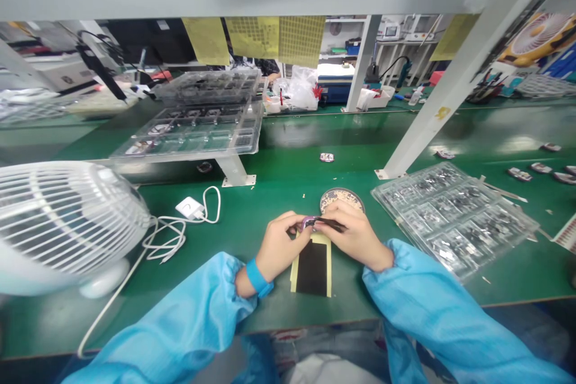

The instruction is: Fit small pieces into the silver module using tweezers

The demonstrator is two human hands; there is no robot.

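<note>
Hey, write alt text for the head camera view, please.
A person's left hand holds a small purple-edged part and the right hand a dark, slender tool at it, above a green bench. Around them are a white fan, a black sheet, a round dish and a clear compartment tray.

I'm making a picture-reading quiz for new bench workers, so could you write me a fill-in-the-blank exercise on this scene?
1. The round, slatted white plastic appliance on the green bench top is a ____.
2. The wristband above the person's left hand is coloured ____.
3. The slim dark tool is held in the person's ____ hand.
4. The black rectangular sheet has a border coloured ____.

Missing words: fan; blue; right; yellow.
</note>
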